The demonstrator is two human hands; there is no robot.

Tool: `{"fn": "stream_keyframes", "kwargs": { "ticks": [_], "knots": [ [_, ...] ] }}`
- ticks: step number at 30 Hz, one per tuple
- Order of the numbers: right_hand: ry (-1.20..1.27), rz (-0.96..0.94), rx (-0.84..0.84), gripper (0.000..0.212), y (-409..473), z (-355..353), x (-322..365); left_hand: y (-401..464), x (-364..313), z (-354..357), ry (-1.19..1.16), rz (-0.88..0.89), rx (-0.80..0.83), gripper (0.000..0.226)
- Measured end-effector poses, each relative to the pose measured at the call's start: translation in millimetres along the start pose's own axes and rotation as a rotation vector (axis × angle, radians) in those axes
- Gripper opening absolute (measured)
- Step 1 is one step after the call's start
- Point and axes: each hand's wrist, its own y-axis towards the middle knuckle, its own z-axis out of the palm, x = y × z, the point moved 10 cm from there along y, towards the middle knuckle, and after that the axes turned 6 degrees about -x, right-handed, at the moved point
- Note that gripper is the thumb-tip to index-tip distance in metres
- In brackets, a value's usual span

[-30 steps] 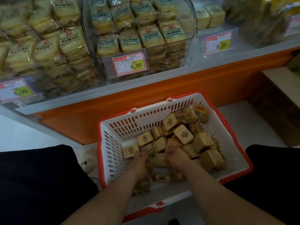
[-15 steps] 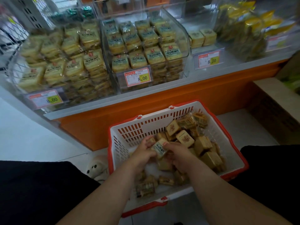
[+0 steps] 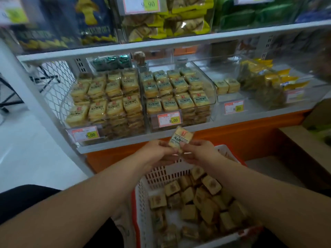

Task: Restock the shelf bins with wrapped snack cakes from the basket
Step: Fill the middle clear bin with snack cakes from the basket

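Note:
A wrapped snack cake [image 3: 181, 138] is raised above the basket, in front of the shelf's orange base. My left hand [image 3: 155, 152] and my right hand [image 3: 198, 151] both pinch its lower edge, one on each side. Below them the white basket with a red rim [image 3: 141, 199] holds several more wrapped cakes [image 3: 200, 199]. On the lower shelf, two clear bins [image 3: 107, 102] [image 3: 176, 93] are stacked full of the same cakes. A third clear bin [image 3: 226, 85] to the right holds only two cakes.
Price tags reading 8.00 [image 3: 86, 134] [image 3: 169, 119] hang on the bin fronts. Yellow snack bags [image 3: 265, 83] fill the bin at the right. The upper shelf [image 3: 161, 42] carries bagged snacks. A cardboard box [image 3: 308, 145] stands at the right. White floor lies to the left.
Both hands have lifted out of the basket with one cake held between them. The view has tilted up, showing the upper shelf.

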Motion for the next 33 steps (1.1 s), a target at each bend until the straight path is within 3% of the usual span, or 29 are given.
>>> {"fn": "stream_keyframes", "kwargs": {
  "ticks": [2,4,6,9,13,19,23,28,33],
  "knots": [
    [-0.056,-0.098,0.01,0.031,-6.0,1.2,41.3,-10.3,-37.9,-6.1,0.214,0.128,0.008,0.015],
    [-0.092,-0.172,0.005,0.023,-9.2,0.0,78.6,-22.5,-84.8,-18.9,0.629,0.389,-0.076,0.019],
    [-0.121,-0.256,-0.025,0.014,-5.6,-1.0,113.9,-33.0,-122.6,-37.8,0.949,0.617,-0.239,0.029],
    [-0.133,-0.312,-0.079,0.015,12.4,4.2,149.0,-38.9,-158.4,-66.6,1.211,0.849,-0.519,0.039],
    [-0.242,-0.347,-0.104,0.012,41.7,27.0,167.5,-18.5,-171.1,-82.3,1.284,0.839,-0.576,0.06],
    [-0.571,-0.46,-0.183,0.023,74.5,56.3,171.1,13.5,-160.1,-78.0,1.39,0.713,-0.425,0.098],
    [-0.773,-0.567,-0.166,0.035,75.0,78.6,170.8,19.9,-163.5,-66.3,1.447,0.765,-0.437,0.082],
    [-0.862,-0.52,-0.109,0.035,76.0,78.4,172.2,25.3,-163.1,-60.9,1.47,0.766,-0.457,0.055],
    [-0.858,-0.509,0.032,0.023,63.7,77.7,169.6,23.7,-163.2,-56.0,1.537,0.797,-0.472,0.053]
  ]
}}
